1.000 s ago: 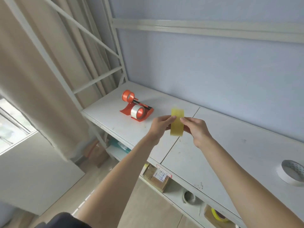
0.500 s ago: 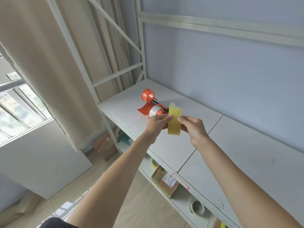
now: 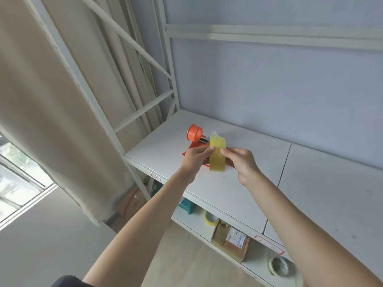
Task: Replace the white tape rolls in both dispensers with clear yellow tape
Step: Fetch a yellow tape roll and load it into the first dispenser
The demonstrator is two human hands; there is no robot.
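Observation:
A clear yellow tape roll (image 3: pixel 217 155) is held edge-on between both hands above the white shelf board (image 3: pixel 223 191). My left hand (image 3: pixel 195 159) pinches its left side, my right hand (image 3: pixel 240 162) its right side. A short loose tape end sticks up at the roll's top. Behind the roll lies an orange tape dispenser (image 3: pixel 194 134) on the shelf; its round orange handle end shows, while its body and its tape roll are mostly hidden by my left hand and the yellow roll.
White metal shelf frame (image 3: pixel 172 79) and a beige curtain (image 3: pixel 51 100) stand at the left. On the lower shelf sit a yellow tape roll (image 3: pixel 211 218), a cardboard box (image 3: pixel 230 242), a pale tape roll (image 3: pixel 279 266) and a teal object (image 3: pixel 186 207).
The view has swung left and closer to the dispenser. Both hands with the yellow roll now sit directly in front of the dispenser, covering its white roll.

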